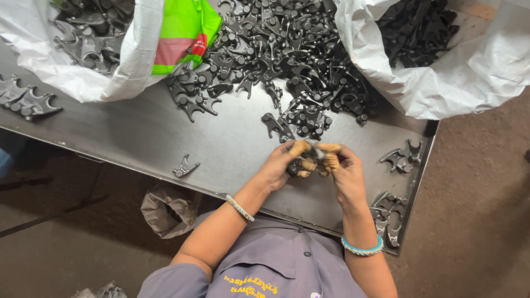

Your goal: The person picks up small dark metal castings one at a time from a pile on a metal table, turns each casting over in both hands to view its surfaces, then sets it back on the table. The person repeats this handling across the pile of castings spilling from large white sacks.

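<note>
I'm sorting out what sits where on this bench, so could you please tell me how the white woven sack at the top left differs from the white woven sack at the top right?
The top-left white woven sack has a green and pink printed panel; the top-right white woven sack is plain white. The left one's parts look grey and shiny, the right one's look darker. Both lie open on the grey metal table and hold dark forked metal parts.

Soft, even daylight gives faint shadows and a dull sheen on the metal table; focus is sharp throughout.
</note>
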